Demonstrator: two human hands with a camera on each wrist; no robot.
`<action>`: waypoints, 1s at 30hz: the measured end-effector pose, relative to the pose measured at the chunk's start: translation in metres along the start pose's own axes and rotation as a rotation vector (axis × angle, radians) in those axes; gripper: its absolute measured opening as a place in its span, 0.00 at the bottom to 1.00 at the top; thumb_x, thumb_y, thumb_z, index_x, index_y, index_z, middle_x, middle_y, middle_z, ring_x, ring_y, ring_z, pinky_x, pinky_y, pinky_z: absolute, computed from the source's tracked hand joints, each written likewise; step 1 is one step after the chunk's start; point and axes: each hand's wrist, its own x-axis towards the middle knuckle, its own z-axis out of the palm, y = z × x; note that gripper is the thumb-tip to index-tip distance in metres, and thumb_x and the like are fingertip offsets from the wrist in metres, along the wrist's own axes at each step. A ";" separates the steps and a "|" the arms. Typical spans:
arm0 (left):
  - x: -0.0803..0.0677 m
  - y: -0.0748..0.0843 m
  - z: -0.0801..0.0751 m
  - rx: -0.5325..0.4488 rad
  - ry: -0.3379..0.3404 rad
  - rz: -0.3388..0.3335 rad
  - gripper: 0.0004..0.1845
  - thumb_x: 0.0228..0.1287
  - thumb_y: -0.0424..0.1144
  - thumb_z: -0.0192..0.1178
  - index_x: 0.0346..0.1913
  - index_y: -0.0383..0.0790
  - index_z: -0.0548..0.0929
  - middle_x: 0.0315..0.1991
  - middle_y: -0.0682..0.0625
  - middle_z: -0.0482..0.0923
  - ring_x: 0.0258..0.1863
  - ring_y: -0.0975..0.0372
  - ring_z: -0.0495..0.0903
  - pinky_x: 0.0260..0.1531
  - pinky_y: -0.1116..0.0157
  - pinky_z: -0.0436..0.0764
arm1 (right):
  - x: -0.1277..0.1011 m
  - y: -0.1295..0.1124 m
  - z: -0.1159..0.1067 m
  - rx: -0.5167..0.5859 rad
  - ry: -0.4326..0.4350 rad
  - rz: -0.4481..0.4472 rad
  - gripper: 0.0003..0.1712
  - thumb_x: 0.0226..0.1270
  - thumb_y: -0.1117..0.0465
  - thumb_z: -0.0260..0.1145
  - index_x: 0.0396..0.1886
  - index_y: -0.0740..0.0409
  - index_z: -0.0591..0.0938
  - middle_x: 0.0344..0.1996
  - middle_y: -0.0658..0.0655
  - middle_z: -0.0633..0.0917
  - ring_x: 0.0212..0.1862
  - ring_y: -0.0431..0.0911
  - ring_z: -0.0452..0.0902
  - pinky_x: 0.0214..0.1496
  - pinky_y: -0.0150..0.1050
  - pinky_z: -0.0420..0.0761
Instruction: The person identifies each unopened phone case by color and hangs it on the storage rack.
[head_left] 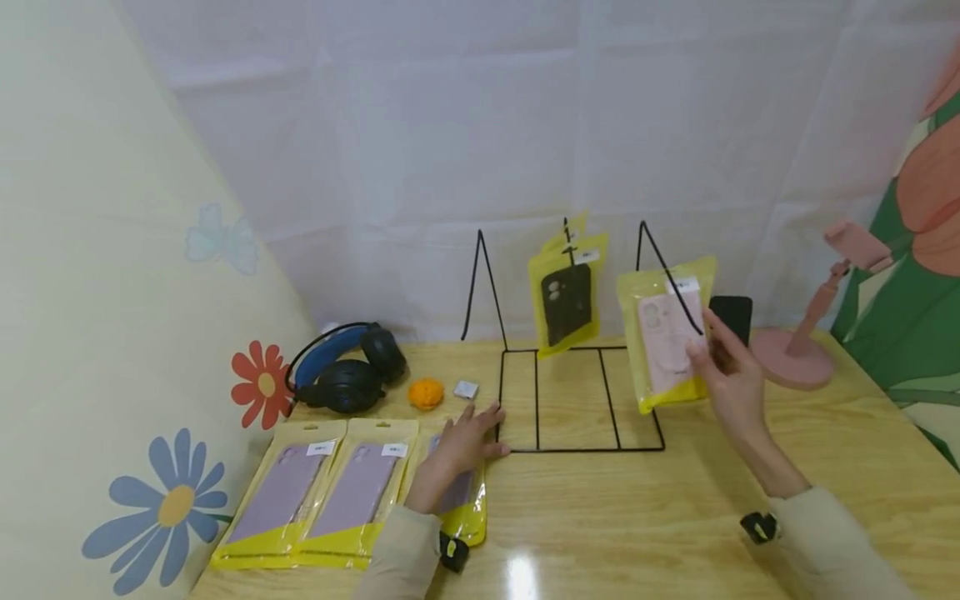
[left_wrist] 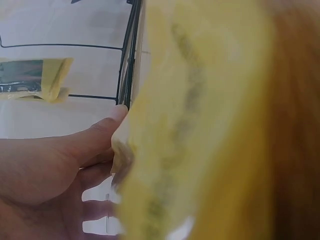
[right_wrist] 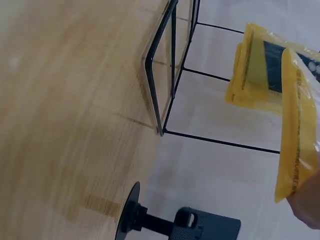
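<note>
My right hand [head_left: 731,375] pinches the right edge of a yellow-edged pouch holding a pink phone case [head_left: 663,337]. That pouch is up at the right hook of a black wire display rack [head_left: 600,451], and the hook's arm passes in front of it. In the right wrist view the pouch's yellow bottom edge [right_wrist: 295,130] shows beside the hand. My left hand [head_left: 461,450] lies over a pouched purple phone case [head_left: 468,508], fingers extended, its thumb and fingertips at the rack's left front corner. Pouched black phone cases [head_left: 567,304] hang on the middle hook.
Two more pouched purple cases [head_left: 352,492] lie at left. Behind them are black headphones [head_left: 348,379], an orange ball-like item [head_left: 426,393] and a small whitish box [head_left: 466,389]. A black stand [head_left: 731,315] and a pink stand [head_left: 802,354] are at right. The left hook [head_left: 480,275] holds nothing.
</note>
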 end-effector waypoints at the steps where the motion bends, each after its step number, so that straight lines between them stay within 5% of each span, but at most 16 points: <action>1: 0.000 0.001 0.000 0.000 -0.002 0.001 0.33 0.63 0.46 0.64 0.68 0.37 0.70 0.72 0.44 0.60 0.71 0.38 0.52 0.61 0.31 0.50 | 0.004 -0.001 0.005 0.018 0.005 0.002 0.28 0.65 0.76 0.60 0.65 0.66 0.72 0.35 0.48 0.77 0.31 0.36 0.69 0.31 0.22 0.69; 6: -0.001 0.002 0.001 0.000 -0.002 0.013 0.33 0.63 0.46 0.64 0.68 0.38 0.70 0.72 0.44 0.61 0.71 0.37 0.52 0.61 0.31 0.51 | 0.023 0.003 0.021 0.063 0.033 0.052 0.28 0.67 0.73 0.60 0.67 0.64 0.71 0.40 0.44 0.76 0.40 0.35 0.74 0.39 0.20 0.75; 11: -0.002 0.003 0.003 -0.017 -0.003 0.017 0.32 0.63 0.46 0.64 0.68 0.37 0.70 0.71 0.44 0.61 0.71 0.37 0.52 0.61 0.30 0.50 | 0.033 0.010 0.030 -0.007 0.061 0.064 0.27 0.68 0.69 0.60 0.67 0.60 0.72 0.40 0.43 0.74 0.41 0.36 0.73 0.41 0.20 0.74; 20: -0.002 0.000 0.005 -0.018 0.002 0.013 0.32 0.63 0.46 0.64 0.68 0.37 0.71 0.71 0.43 0.61 0.71 0.37 0.52 0.60 0.30 0.51 | 0.043 0.015 0.040 0.034 0.052 0.110 0.28 0.69 0.68 0.61 0.68 0.59 0.71 0.64 0.61 0.73 0.55 0.42 0.72 0.49 0.25 0.72; 24: -0.001 -0.001 0.006 -0.022 0.002 0.014 0.33 0.63 0.46 0.64 0.68 0.37 0.70 0.72 0.43 0.61 0.71 0.37 0.51 0.60 0.30 0.50 | 0.039 0.016 0.034 -0.044 0.058 0.133 0.27 0.69 0.66 0.62 0.68 0.55 0.72 0.58 0.59 0.75 0.52 0.36 0.71 0.50 0.26 0.72; 28: 0.000 -0.002 0.003 -0.011 0.012 0.018 0.32 0.62 0.46 0.64 0.67 0.37 0.71 0.71 0.43 0.62 0.70 0.37 0.52 0.60 0.30 0.51 | 0.028 0.037 0.020 -0.080 0.085 0.161 0.21 0.67 0.68 0.62 0.60 0.64 0.78 0.48 0.51 0.76 0.45 0.31 0.70 0.46 0.21 0.71; 30: -0.001 -0.003 0.000 0.003 0.022 0.017 0.32 0.62 0.46 0.65 0.67 0.37 0.71 0.71 0.43 0.62 0.70 0.37 0.53 0.60 0.30 0.52 | 0.020 0.049 0.012 -0.114 0.008 0.172 0.18 0.67 0.70 0.62 0.56 0.67 0.80 0.46 0.53 0.78 0.44 0.34 0.72 0.44 0.20 0.72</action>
